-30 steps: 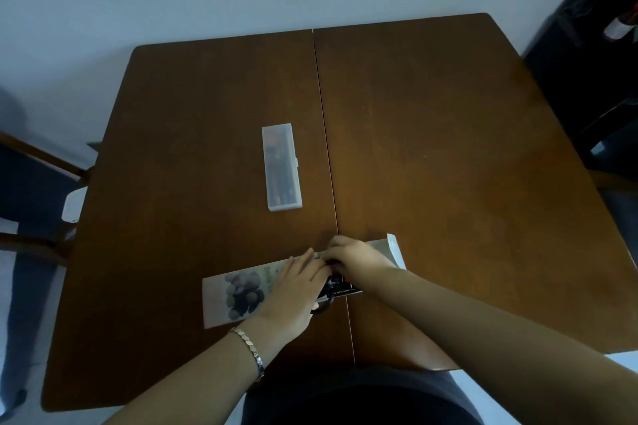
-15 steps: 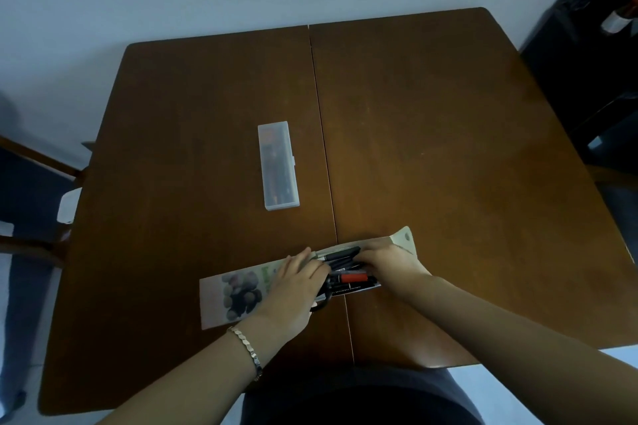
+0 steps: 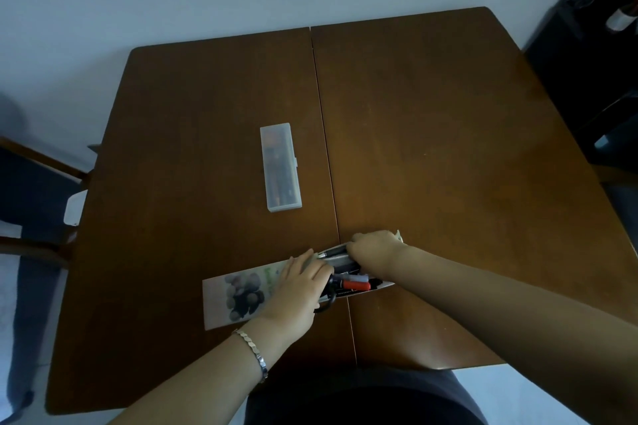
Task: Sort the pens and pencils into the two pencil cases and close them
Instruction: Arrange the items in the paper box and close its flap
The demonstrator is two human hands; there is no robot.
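Left hand (image 3: 300,286) presses flat on the printed pencil case (image 3: 238,293), right hand (image 3: 376,250) grips pens (image 3: 333,255) at its open end; the table (image 3: 448,148) front edge lies near it, the closed clear case (image 3: 280,167) well beyond.

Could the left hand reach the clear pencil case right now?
Probably yes: only bare table lies between the left hand and the clear pencil case, though that hand is pressing on the printed pouch.

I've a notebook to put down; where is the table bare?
Bare: the right leaf past the right hand, which grips a pen; the left leaf around the clear case. Crowded: near middle, left hand on printed pouch.
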